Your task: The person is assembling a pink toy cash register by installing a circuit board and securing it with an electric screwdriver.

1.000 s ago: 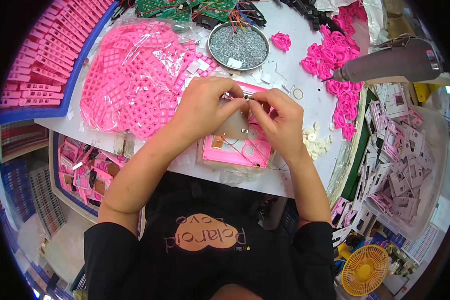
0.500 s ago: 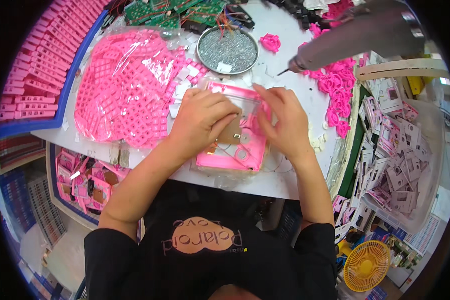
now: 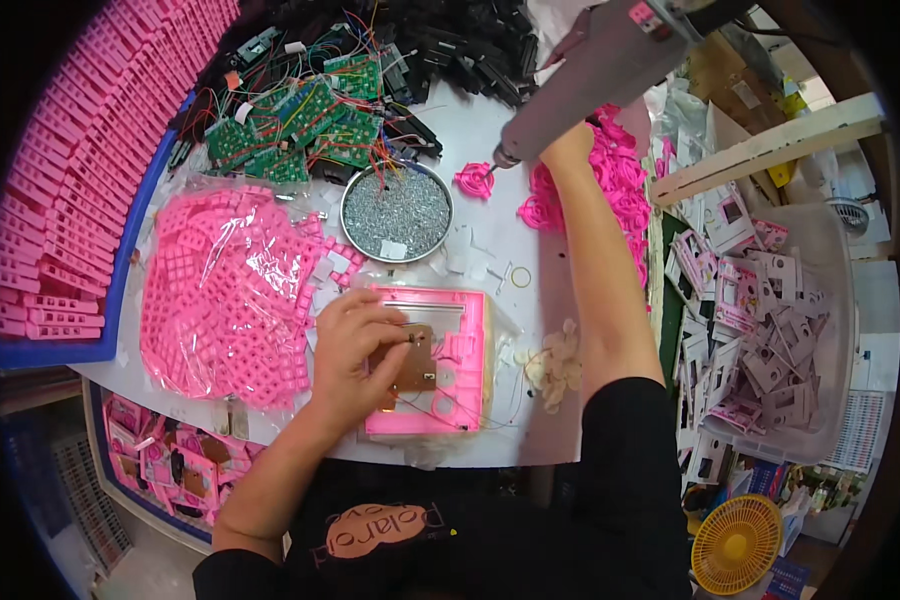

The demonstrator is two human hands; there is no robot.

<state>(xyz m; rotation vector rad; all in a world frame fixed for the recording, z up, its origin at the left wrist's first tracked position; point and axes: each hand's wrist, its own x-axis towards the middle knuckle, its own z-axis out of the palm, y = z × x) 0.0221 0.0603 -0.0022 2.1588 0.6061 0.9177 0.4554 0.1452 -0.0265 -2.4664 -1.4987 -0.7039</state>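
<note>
A pink plastic housing (image 3: 475, 345) lies on the table before me, with a brown circuit board (image 3: 415, 365) and thin wires inside it. My left hand (image 3: 355, 345) rests over the housing's left side. Its thumb and fingertips are pinched together at the board's upper edge, on something small that I cannot make out. My right arm stretches far forward, and my right hand (image 3: 568, 150) is mostly hidden behind a grey electric screwdriver (image 3: 590, 80). Whether its fingers grip the screwdriver does not show. The screwdriver's bit points down at a pink ring-shaped part (image 3: 474, 180).
A round dish of small screws (image 3: 395, 210) stands beyond the housing. To the left lie a clear bag of pink keypads (image 3: 225, 300) and a blue crate (image 3: 120, 250). Green circuit boards (image 3: 305, 120) are heaped behind. More pink parts (image 3: 620, 170) and a clear bin (image 3: 840, 330) are at right.
My right hand has left the housing and reached forward behind the screwdriver. The left hand stays at the board. The whole view has shifted, showing more of the table's far side.
</note>
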